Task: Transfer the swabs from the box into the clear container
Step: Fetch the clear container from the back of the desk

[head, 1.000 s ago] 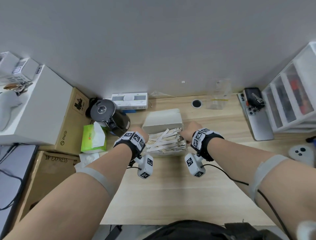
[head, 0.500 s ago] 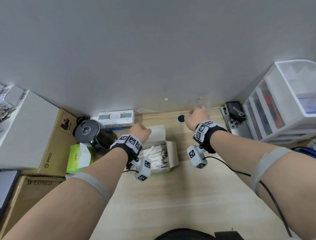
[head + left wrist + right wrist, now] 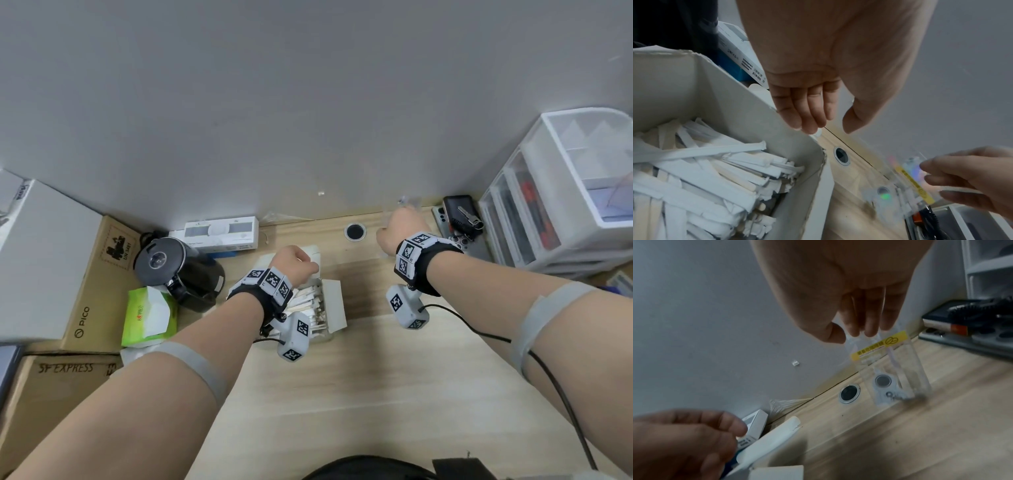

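Note:
The white cardboard box (image 3: pixel 334 301) stands open mid-desk, full of paper-wrapped swabs (image 3: pixel 308 303). The left wrist view shows the swabs (image 3: pixel 715 170) piled inside the box wall (image 3: pixel 725 104). My left hand (image 3: pixel 296 263) hovers over the box's far flap, and its loosely curled fingers (image 3: pixel 813 116) hold nothing. The clear container (image 3: pixel 900 369) with a yellow label stands by the back wall, faint in the head view (image 3: pixel 407 205). My right hand (image 3: pixel 397 233) pinches its top rim between thumb and fingers (image 3: pixel 869 324).
A black kettle (image 3: pixel 178 270) and a green tissue pack (image 3: pixel 147 315) sit left of the box. A flat white carton (image 3: pixel 221 233) lies at the wall. A cable hole (image 3: pixel 355 232), a phone with black items (image 3: pixel 459 219) and a white drawer unit (image 3: pixel 565 192) are to the right.
My right hand left the box, reached back to the wall and took hold of the clear container. My left hand rose from the box's side to above its far flap.

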{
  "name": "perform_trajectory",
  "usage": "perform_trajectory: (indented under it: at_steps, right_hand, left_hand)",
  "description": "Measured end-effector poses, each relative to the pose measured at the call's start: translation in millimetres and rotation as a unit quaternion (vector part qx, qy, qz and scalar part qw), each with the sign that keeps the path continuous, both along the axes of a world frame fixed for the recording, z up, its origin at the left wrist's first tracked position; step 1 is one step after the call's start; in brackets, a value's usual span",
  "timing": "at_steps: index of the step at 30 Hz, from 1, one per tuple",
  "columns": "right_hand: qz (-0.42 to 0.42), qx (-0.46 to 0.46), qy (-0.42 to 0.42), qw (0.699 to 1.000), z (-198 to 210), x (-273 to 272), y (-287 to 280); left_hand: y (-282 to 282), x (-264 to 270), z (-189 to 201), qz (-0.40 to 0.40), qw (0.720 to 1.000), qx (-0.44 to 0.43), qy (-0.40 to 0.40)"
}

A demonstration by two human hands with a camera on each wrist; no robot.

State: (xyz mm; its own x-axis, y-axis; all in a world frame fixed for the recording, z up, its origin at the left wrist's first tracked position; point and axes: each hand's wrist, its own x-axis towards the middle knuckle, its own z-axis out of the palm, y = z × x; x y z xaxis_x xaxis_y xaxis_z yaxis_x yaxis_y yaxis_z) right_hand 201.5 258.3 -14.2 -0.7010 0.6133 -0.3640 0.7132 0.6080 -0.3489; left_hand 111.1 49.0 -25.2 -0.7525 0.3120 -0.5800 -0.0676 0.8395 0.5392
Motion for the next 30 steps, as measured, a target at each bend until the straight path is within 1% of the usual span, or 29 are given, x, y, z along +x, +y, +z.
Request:
perform_trajectory:
  at_steps: [4,7,9,12,14,16,19,21,22,25,28,30]
  right_hand:
    - [0.029,0.085,0.065,0.994,19,7,-4]
    - [0.012,0.104,0.11,0.988,45,9,-17]
    - [-0.028,0.077,0.144,0.986,60,7,-25]
    - [-0.089,-0.002,0.203,0.975,71,4,-42]
    - [-0.1,-0.067,0.235,0.965,73,-1,-56]
    - [-0.097,-0.125,0.254,0.954,71,-6,-71]
    - [-0.075,-0.193,0.244,0.947,67,-12,-93]
    - [-0.041,-0.254,0.228,0.939,63,-18,-108]
    - [-0.032,-0.274,0.223,0.935,61,-20,-115]
    - [-0.039,-0.286,0.216,0.933,56,-29,-132]
    - [-0.042,-0.312,0.15,0.937,45,-39,-154]
    - [0.001,-0.315,0.086,0.945,34,-42,-169]
  left_hand:
    - [9,5,10,-0.006,0.999,0.04,-0.003]
    - [16,13,21,-0.015,0.996,0.088,-0.027]
    - [19,16,30,-0.022,0.993,0.102,-0.053]
    - [16,19,44,-0.018,0.98,0.155,-0.124]
    - [10,18,52,-0.014,0.967,0.192,-0.164]
    - [1,18,58,-0.026,0.963,0.203,-0.174]
    - [-24,12,59,-0.017,0.966,0.191,-0.175]
    - [-51,5,58,-0.015,0.969,0.171,-0.175]
    - [-65,2,58,-0.027,0.972,0.156,-0.173]
    - [-104,-4,56,-0.073,0.976,0.115,-0.168]
    - [-143,-2,53,-0.095,0.973,0.097,-0.186]
    - [-166,0,52,-0.117,0.974,0.073,-0.181]
